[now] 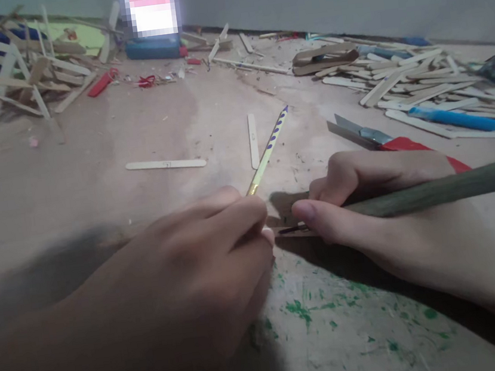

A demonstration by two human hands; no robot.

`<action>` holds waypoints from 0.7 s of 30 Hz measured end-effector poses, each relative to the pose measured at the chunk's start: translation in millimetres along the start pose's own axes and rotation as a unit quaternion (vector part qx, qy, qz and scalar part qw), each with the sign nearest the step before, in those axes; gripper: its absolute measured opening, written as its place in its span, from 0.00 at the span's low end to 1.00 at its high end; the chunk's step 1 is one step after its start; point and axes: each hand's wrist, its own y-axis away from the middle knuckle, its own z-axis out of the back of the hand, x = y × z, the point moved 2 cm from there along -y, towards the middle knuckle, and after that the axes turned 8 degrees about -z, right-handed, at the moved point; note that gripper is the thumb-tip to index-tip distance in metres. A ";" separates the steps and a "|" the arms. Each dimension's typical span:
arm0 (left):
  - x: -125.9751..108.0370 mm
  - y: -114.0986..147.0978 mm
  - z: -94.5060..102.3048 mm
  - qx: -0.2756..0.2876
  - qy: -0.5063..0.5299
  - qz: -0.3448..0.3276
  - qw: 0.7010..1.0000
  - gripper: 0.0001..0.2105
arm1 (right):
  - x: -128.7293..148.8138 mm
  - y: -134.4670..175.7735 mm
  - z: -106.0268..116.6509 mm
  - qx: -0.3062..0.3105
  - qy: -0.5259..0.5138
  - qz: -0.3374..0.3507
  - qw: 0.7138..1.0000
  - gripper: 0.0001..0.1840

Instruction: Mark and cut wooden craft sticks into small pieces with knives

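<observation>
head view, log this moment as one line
left hand: grip hidden | right hand: holding greenish-grey-handled tool | yellow purple-spotted pencil: partly behind left hand | two pale flat wooden sticks: beyond left hand

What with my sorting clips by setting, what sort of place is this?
Probably a craft worktable: flat wooden sticks are heaped at the far right, a red-handled tool lies nearer, and green marks, perhaps paint, stain the tabletop.

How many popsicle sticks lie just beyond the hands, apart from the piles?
2: one popsicle stick beyond the left hand, another popsicle stick beside the spotted pencil. The left hand may hide more.
</observation>
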 end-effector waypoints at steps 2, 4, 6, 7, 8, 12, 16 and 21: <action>-0.2 -0.6 -0.1 -0.002 -0.003 -0.001 1.000 0.15 | -1.3 0.8 0.1 -0.003 0.001 0.014 1.000 0.24; 0.0 -1.1 0.1 -0.003 -0.003 -0.001 1.000 0.16 | -2.6 1.9 0.5 -0.002 0.017 0.027 0.999 0.23; 0.6 -1.3 0.8 -0.008 0.000 -0.004 1.000 0.16 | -3.0 2.9 1.3 -0.003 0.030 0.042 0.999 0.23; 0.7 -1.3 1.2 -0.009 0.000 -0.008 1.000 0.15 | -3.0 3.2 1.8 -0.002 0.036 0.046 0.998 0.23; 0.7 -1.3 1.6 -0.008 0.001 -0.012 1.000 0.15 | -2.9 3.5 2.3 -0.002 0.042 0.050 0.998 0.23; -0.1 -2.4 3.4 0.000 -0.001 -0.013 1.000 0.15 | -3.9 3.3 4.1 0.011 0.048 0.047 0.998 0.23; 1.1 -4.8 4.1 -0.008 -0.001 -0.019 1.000 0.14 | -6.0 2.9 5.3 0.031 0.018 0.054 0.998 0.24; 4.0 -3.5 1.3 -0.003 -0.031 -0.015 0.999 0.18 | -5.2 1.9 5.2 0.038 0.023 0.055 0.998 0.24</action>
